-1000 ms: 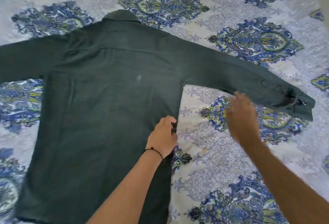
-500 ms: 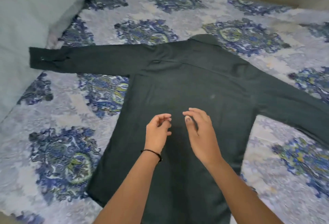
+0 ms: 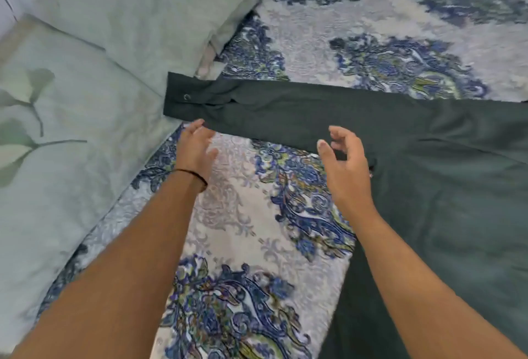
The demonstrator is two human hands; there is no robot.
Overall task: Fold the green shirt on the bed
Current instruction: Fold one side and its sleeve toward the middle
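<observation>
Both hands shifted from mid-shirt to its sleeve [image 3: 285,113] at frame centre: left hand [image 3: 194,150] and right hand [image 3: 347,164] open-fingered, gripping nothing, green shirt [image 3: 457,187] flat on bed [image 3: 314,44] at right.

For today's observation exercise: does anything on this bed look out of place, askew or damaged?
Little stands out. The green shirt lies flat, its sleeve stretched straight, but the cuff overlaps the edge of a pale green pillow instead of lying on the patterned bedspread. No damage shows.
</observation>
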